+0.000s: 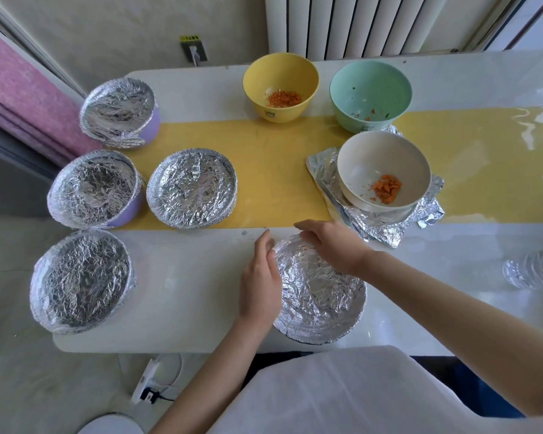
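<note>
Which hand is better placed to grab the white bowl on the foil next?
Probably the right hand: it rests on the far rim of the foil-covered bowl, nearest the white bowl; the left hand lies farther off.

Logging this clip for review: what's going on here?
A person presses down the cover of a foil-topped bowl at the table's near edge, left hand against its side, right hand over its far rim. Four foil-covered bowls sit left; three open bowls stand behind, the white bowl on a foil sheet.
</note>
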`<state>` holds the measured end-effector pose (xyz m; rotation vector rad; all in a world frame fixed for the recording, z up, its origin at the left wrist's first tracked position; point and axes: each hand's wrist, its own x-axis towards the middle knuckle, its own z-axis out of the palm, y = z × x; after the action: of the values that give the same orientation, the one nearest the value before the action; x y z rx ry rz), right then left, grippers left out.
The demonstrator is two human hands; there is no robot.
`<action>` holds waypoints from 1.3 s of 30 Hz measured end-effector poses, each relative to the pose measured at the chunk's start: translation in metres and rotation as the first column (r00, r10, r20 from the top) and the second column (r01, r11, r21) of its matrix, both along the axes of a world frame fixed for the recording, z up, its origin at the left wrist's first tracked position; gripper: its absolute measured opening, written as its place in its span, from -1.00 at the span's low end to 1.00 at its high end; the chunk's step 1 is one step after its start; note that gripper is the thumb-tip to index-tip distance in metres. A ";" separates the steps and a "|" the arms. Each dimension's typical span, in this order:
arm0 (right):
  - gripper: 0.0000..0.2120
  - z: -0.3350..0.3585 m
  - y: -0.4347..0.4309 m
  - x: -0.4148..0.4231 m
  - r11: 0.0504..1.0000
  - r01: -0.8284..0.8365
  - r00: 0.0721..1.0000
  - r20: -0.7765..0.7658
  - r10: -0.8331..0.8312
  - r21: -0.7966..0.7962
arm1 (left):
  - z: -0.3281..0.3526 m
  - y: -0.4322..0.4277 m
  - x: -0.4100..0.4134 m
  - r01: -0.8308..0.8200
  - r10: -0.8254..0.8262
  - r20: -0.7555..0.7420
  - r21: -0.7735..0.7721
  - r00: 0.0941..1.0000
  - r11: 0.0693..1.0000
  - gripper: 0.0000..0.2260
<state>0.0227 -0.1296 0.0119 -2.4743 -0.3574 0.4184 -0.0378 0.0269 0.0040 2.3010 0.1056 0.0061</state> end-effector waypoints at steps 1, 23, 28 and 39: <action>-0.70 -0.001 -0.003 -0.002 0.999 0.028 1.000 -0.001 -0.028 0.017 | 0.000 0.002 -0.002 -0.017 0.017 0.002 -0.001 1.000 1.000 -0.69; -0.74 0.004 0.007 0.015 0.972 -0.164 0.985 -0.080 0.153 -0.167 | 0.001 -0.003 0.015 0.056 -0.054 -0.022 0.078 0.998 0.995 -0.67; -0.68 0.008 0.012 0.012 0.938 -0.188 0.982 -0.064 0.177 -0.292 | 0.002 -0.004 0.015 0.040 -0.038 -0.024 0.097 0.999 0.995 -0.67; -0.59 0.008 0.018 0.015 0.948 -0.222 0.973 -0.111 0.201 -0.228 | 0.000 -0.007 0.012 0.022 -0.024 0.012 0.142 1.000 0.990 -0.83</action>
<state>0.0373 -0.1117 0.0200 -2.6494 -0.5700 0.6916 -0.0254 0.0198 0.0039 2.4442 0.0737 0.0187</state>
